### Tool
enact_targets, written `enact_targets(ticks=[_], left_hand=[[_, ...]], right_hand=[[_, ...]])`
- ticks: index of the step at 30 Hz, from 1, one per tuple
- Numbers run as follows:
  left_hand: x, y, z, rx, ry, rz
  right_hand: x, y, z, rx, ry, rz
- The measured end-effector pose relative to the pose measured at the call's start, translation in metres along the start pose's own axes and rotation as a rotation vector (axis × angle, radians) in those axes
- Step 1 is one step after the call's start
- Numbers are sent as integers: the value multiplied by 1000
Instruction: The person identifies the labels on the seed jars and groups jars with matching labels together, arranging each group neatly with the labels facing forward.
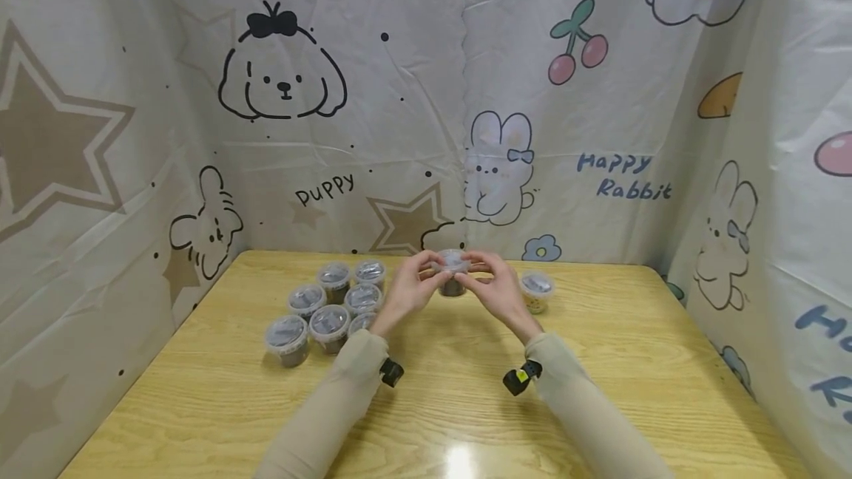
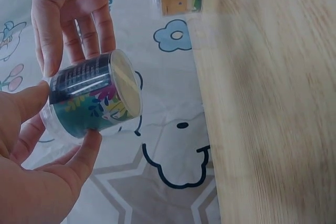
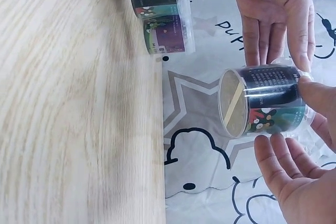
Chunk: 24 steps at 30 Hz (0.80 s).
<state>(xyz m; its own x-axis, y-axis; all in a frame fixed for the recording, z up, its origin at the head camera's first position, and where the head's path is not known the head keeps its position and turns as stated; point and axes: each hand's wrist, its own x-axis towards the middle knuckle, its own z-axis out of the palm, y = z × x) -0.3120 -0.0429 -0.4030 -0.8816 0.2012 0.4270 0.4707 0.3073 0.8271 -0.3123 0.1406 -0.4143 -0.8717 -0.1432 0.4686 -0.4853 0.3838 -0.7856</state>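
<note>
A small clear plastic cup (image 1: 452,288) with a lid is held up near the table's far edge, between both hands. Its wrap shows dark and teal with flowers and fine print, and a pale strip crosses its base (image 2: 127,83). My left hand (image 1: 408,288) grips the lid end from the left with thumb and fingers. From the right, my right hand (image 1: 495,288) pinches the same end, thumb on the near side. In the right wrist view, fingertips of the right hand (image 3: 299,174) lie right at the cup's wall.
Several similar lidded cups (image 1: 288,340) stand grouped on the wooden table (image 1: 459,398), left of the hands. One cup with a yellowish wrap (image 1: 535,292) stands just right of the right hand. A printed cloth (image 1: 413,94) hangs behind the table and along both sides.
</note>
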Motion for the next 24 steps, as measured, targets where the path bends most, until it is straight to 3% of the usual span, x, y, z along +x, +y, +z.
enact_targets(ticks=[9,19,24], left_hand=[[-4,3,3,-7,-10,-34],[-5,1,4,-41,-5,-27],[-9,11,1,-64,-19,-21]], right_hand=[[-4,-1,-4,43,-6,45],[-14,-38,-9,49,-33,62],[-11,-22,-7,43,-40,71]])
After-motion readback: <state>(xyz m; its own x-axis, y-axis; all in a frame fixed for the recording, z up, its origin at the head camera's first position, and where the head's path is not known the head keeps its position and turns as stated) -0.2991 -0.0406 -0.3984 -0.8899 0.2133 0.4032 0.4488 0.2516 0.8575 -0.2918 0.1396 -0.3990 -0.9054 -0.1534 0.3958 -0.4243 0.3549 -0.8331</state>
